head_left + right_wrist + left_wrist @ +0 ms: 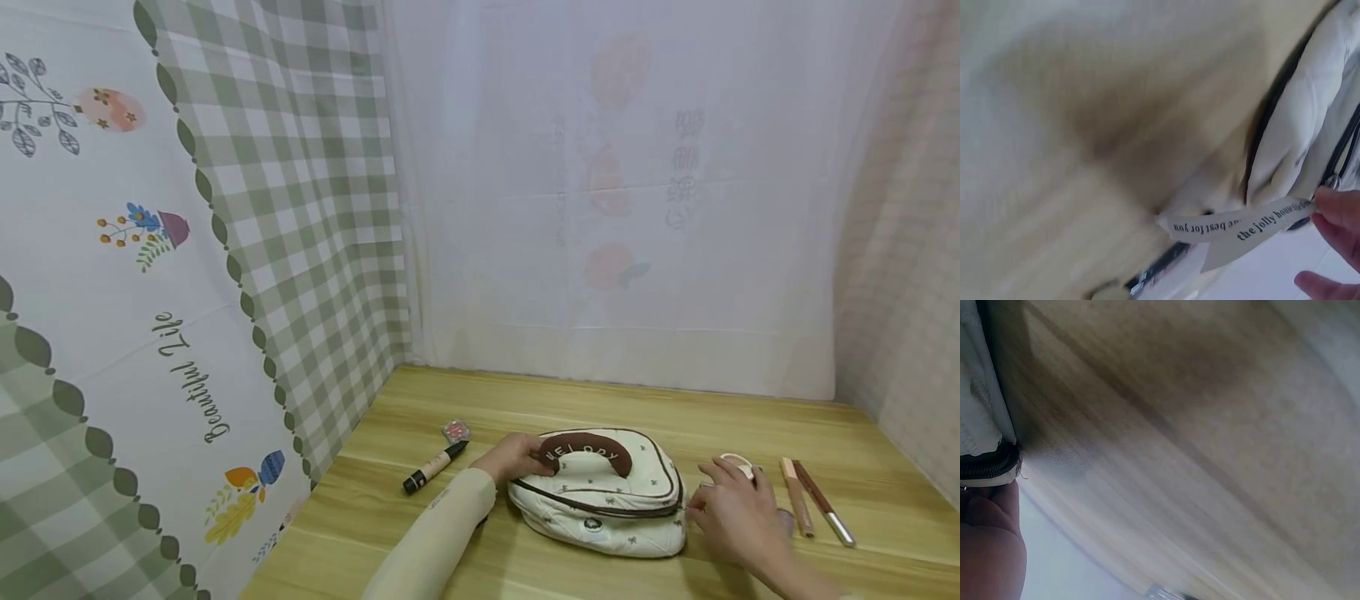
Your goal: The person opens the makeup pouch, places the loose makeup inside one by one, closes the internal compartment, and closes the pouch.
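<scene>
A cream quilted cosmetic bag (600, 537) with a small dark print and a curved brown handle (624, 454) lettered in white lies on the wooden table. My left hand (517, 456) grips the bag's left end beside the handle; in the left wrist view, the thumb presses just below a black zipper (988, 464). At the opposite end, my right hand (738, 508) pinches the zipper pull, whose metal part (1333, 181) shows at the fingertips. A printed ribbon tag (1260, 231) hangs out from those fingers. The lid lies down over the bag's body.
Left of the bag are a beige tube with black ends (435, 468) and a small clear case (456, 431) with reddish contents. Two slim sticks, one tan (797, 497) and one brown (825, 504), lie at the right. A white ring-shaped thing (737, 459) sits behind my right hand. Cloth curtains (615, 350) surround the table.
</scene>
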`<state>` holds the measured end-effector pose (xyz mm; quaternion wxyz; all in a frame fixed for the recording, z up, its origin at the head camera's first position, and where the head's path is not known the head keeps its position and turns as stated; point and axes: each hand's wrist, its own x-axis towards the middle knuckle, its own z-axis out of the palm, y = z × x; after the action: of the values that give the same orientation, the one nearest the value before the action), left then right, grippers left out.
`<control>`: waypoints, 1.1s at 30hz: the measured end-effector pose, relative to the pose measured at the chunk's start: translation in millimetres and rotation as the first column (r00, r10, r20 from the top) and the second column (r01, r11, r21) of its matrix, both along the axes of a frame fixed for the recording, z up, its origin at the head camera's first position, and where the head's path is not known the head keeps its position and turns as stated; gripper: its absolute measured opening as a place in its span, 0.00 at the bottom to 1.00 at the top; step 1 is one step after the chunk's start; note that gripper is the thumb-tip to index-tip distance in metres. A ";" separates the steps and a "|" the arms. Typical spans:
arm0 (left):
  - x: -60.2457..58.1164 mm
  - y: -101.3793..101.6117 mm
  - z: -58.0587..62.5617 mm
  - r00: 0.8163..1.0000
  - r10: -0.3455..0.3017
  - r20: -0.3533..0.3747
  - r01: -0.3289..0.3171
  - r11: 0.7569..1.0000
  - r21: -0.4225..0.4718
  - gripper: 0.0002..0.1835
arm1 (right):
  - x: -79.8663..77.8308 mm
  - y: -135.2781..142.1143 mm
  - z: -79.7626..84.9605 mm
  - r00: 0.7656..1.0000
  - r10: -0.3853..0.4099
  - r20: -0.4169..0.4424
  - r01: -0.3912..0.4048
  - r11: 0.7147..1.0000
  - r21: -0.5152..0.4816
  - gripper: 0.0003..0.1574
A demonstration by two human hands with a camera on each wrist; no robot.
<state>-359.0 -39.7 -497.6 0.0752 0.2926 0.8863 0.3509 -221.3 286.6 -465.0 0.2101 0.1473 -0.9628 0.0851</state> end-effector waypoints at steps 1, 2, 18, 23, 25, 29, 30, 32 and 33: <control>0.0 0.0 0.0 1.000 -0.001 -0.003 0.001 1.000 -0.004 0.07 | -2.0 2.8 1.1 1.000 0.003 0.010 -0.003 1.000 0.008 0.14; 0.0 0.0 0.0 1.000 -0.001 -0.001 0.001 1.000 -0.006 0.07 | -4.3 5.6 2.1 1.000 0.006 0.020 -0.007 1.000 0.019 0.14; -2.5 -2.5 -1.7 0.997 -0.043 -0.068 0.040 0.998 -0.046 0.09 | -47.1 31.0 9.4 0.999 0.022 0.026 -0.025 0.994 0.111 0.12; -3.9 -3.8 -1.2 0.997 -0.043 -0.063 0.039 0.998 -0.054 0.08 | -64.8 33.2 10.0 0.999 0.039 0.000 -0.039 0.991 0.130 0.11; -4.4 -4.1 -0.9 0.997 -0.040 -0.059 0.036 0.998 -0.060 0.07 | -72.8 33.3 8.7 0.999 0.042 -0.005 -0.041 0.989 0.141 0.09; -4.6 -5.0 0.1 0.996 -0.044 -0.081 0.037 0.995 -0.091 0.07 | -87.7 33.7 4.2 0.999 0.047 0.002 -0.046 0.989 0.143 0.07; -4.3 -5.1 0.3 0.996 -0.046 -0.081 0.038 0.995 -0.097 0.07 | -90.5 33.9 2.4 0.999 0.046 0.006 -0.046 0.989 0.140 0.06; -3.8 -4.7 0.5 0.995 -0.054 -0.078 0.045 0.993 -0.109 0.07 | -95.0 34.4 -1.4 0.999 0.044 0.013 -0.045 0.990 0.131 0.06; -3.5 -4.3 0.4 0.996 -0.058 -0.074 0.050 0.993 -0.109 0.08 | -96.9 34.4 -3.2 0.999 0.043 0.014 -0.045 0.991 0.128 0.06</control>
<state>-362.5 -44.0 -497.1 0.0661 0.3253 0.8978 0.2894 -318.2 321.0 -468.3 0.1929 0.1813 -0.9639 0.0283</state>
